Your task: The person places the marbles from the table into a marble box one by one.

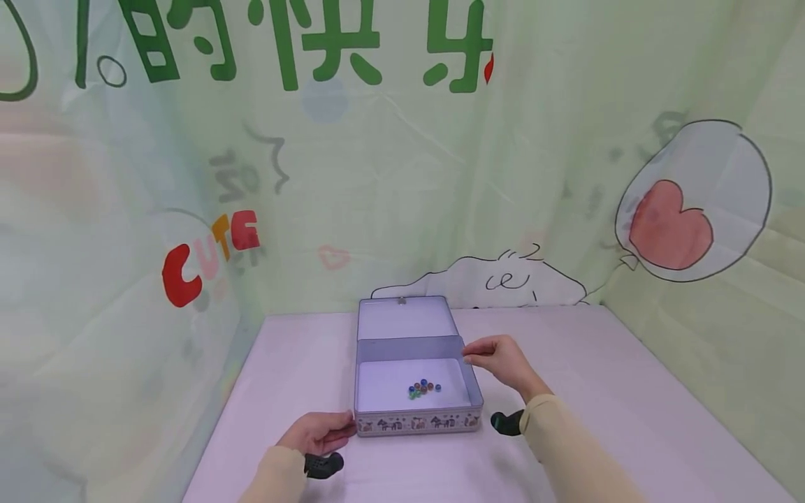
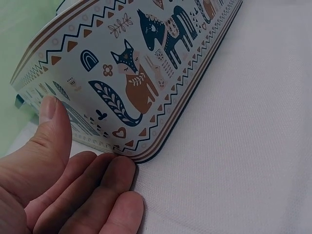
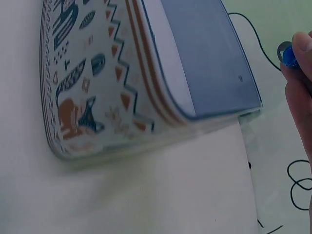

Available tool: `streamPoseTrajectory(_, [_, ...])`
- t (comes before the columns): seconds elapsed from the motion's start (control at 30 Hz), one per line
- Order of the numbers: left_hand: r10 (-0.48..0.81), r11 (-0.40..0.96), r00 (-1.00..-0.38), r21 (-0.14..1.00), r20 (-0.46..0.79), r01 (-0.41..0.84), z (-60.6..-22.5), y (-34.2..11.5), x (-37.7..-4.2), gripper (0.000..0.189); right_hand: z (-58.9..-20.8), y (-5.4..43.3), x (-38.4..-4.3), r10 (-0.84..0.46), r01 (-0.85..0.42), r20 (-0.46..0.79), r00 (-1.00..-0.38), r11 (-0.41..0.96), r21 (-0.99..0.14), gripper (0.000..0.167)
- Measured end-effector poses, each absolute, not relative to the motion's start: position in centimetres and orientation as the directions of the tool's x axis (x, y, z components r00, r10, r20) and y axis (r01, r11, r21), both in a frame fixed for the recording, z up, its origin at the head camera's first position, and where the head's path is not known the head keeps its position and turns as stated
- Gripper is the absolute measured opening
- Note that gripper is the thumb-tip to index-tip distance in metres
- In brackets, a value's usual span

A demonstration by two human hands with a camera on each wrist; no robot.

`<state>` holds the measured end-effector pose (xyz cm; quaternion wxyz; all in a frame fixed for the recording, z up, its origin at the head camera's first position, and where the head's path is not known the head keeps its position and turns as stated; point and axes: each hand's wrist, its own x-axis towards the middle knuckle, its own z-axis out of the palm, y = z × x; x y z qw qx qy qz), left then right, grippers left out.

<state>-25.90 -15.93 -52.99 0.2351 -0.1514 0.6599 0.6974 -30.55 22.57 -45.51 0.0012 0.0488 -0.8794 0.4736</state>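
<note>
A tin box (image 1: 434, 423) patterned with foxes and horses stands on the table, its hinged lid (image 1: 405, 320) tipped back. Inside, several small coloured marbles (image 1: 424, 386) lie grouped on the pale floor. My left hand (image 1: 317, 432) rests at the box's front left corner. In the left wrist view its thumb (image 2: 53, 126) lies along the side wall and the fingers are by the bottom edge. Over the right side wall, my right hand (image 1: 501, 360) pinches a blue marble (image 3: 288, 55) between thumb and fingertips, seen at the edge of the right wrist view.
The light tabletop (image 1: 566, 433) spreads to both sides of the box. Behind it and along the sides hangs a printed cloth (image 1: 402, 175) with green characters and a heart balloon. Dark wrist devices (image 1: 323, 465) sit by both sleeves.
</note>
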Motion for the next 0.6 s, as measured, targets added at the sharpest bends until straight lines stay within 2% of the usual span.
streamPoseTrajectory(0.33, [0.117, -0.011, -0.86, 0.865, -0.497, -0.502, -53.0, -15.9, -26.0, 0.039, -45.5, 16.8, -32.5, -0.188, -0.167, 0.08, -0.979, 0.515, -0.841, 0.011])
streamPoseTrajectory(0.6, [0.12, -0.009, -0.857, 0.863, -0.501, -0.506, -53.0, -16.1, -26.0, 0.033, -46.1, 13.6, -33.6, -0.274, -0.217, 0.088, -0.958, 0.485, -0.847, 0.012])
